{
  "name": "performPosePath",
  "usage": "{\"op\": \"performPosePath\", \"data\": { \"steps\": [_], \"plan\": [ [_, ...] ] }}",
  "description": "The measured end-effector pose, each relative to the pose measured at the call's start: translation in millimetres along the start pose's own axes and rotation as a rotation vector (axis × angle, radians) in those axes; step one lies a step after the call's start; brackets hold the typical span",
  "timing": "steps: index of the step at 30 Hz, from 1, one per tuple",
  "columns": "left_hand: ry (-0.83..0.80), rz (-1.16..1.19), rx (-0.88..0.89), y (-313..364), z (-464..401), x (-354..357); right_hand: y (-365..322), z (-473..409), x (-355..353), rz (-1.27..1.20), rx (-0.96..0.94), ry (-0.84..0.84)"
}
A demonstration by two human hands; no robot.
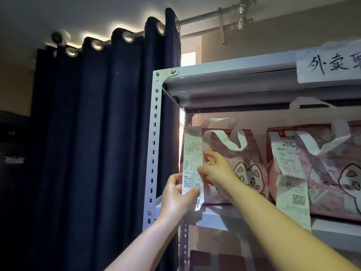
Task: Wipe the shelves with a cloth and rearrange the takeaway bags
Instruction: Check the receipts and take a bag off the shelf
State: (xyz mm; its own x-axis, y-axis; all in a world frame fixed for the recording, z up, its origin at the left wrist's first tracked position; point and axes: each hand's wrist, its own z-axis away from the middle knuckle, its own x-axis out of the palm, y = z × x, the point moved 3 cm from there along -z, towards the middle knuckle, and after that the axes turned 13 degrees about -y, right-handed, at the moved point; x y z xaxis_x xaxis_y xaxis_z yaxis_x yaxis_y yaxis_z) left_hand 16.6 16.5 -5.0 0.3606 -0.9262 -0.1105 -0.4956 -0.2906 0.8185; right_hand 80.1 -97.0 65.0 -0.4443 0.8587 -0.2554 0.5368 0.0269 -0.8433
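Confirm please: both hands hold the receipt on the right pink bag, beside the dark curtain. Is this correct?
Not quite. In the head view, the left hand and right hand hold the receipt on the left pink bag, the one beside the dark curtain, not the right pink bag.

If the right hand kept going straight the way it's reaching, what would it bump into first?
Most likely the left pink takeaway bag. The right hand already touches the receipt hanging on that bag's front, so the bag sits directly behind it, though depth is hard to judge.

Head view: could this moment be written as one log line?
left hand: pinches long white paper receipt | right hand: pinches receipt | pink cat-print takeaway bag: on grey metal shelf
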Motion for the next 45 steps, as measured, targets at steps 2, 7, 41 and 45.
{"op": "performPosePath", "data": {
  "steps": [2, 7, 41, 45],
  "plan": [
    [-0.016, -0.008, -0.004, 0.6, 1.2, -0.4, 1.9, 1.6, 2.4, -0.016, -0.007, 0.006],
    [-0.021, -0.014, -0.008, 1.3, 3.8, -2.1, 6.7, 3.5, 4.7, -0.051, -0.030, 0.005],
    [-0.470, -0.276, -0.052, 37.8, -7.0, 175.1, 6.9, 137.0, -197.3, 0.172, -0.129, 0.447],
    [-0.439, -0.278, -0.010, 40.2, -19.7, 185.4, 12.7, 134.8, -214.7, 0.293, -0.013, 0.461]
  ]
}}
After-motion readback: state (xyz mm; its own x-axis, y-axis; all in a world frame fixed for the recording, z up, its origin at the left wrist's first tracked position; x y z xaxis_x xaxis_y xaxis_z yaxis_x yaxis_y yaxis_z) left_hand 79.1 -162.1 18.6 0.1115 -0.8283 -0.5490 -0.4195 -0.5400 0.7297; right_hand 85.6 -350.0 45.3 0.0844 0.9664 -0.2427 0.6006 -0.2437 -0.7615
